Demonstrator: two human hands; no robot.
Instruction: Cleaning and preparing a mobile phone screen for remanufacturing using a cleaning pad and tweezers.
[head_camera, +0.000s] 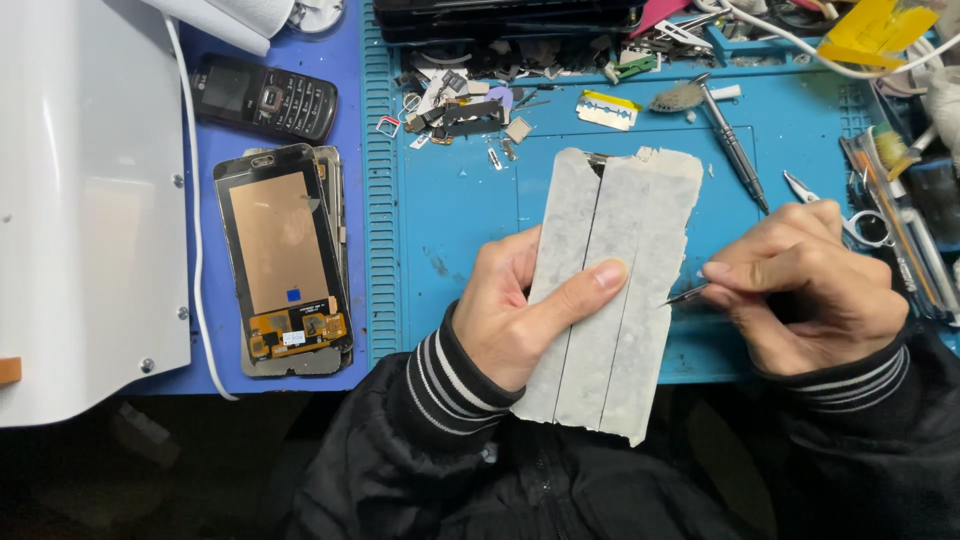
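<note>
A grey, ragged-edged sheet of taped strips (610, 290) is held nearest the camera, tilted above the blue bench (450, 200) mat. It is gripped by the left hand (520, 310), the thumb laid across its face and the fingers wrapped behind its left edge. The right hand (810, 280) is curled, knuckles up, and is closed on fine tweezers (685, 294), whose tip is set against the sheet's right edge. Both wrists are covered by black sleeves with striped cuffs. A stack of phone screens (285, 260) is seen to the left, a black keypad phone (265, 97) beyond it, and a screwdriver (735, 150) behind the sheet.
</note>
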